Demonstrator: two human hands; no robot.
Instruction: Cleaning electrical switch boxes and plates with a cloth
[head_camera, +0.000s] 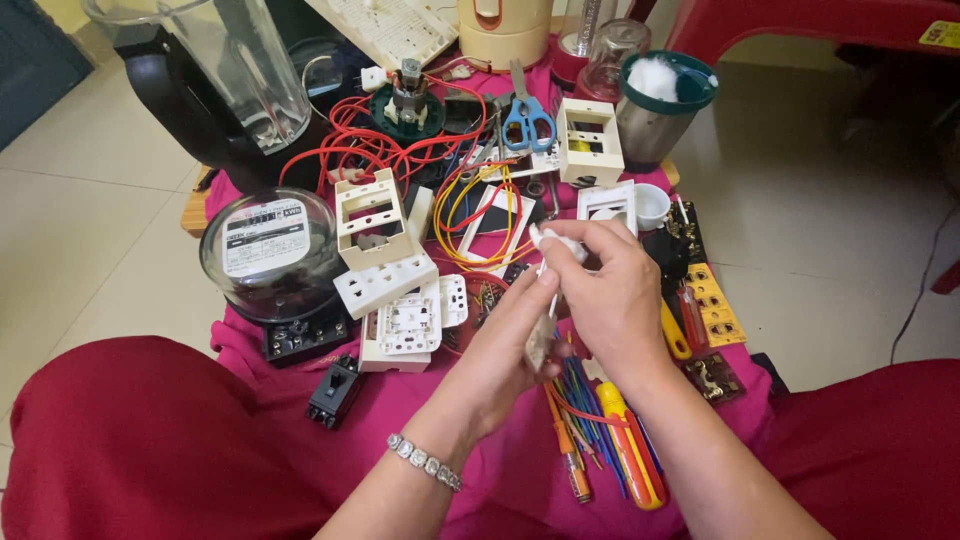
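My left hand (505, 345) pinches a small pale electrical part (540, 342) over the middle of a pink cloth (400, 415). My right hand (610, 295) is closed around a white wad of cotton or cloth (556, 241) and presses it against the top of that part. A beaded bracelet (425, 462) sits on my left wrist. Below the hands lie an orange and yellow screwdriver (625, 440), a thinner orange one (568, 455) and a bundle of coloured wires (585, 395).
A glass-domed electricity meter (272, 248) stands at the left, white socket boxes (375, 235) beside it. Blue-handled scissors (527, 118), red and yellow wires (380, 150), a blender jug (250, 60), a steel cup with cotton (660, 100) and a black breaker (335, 392) surround them.
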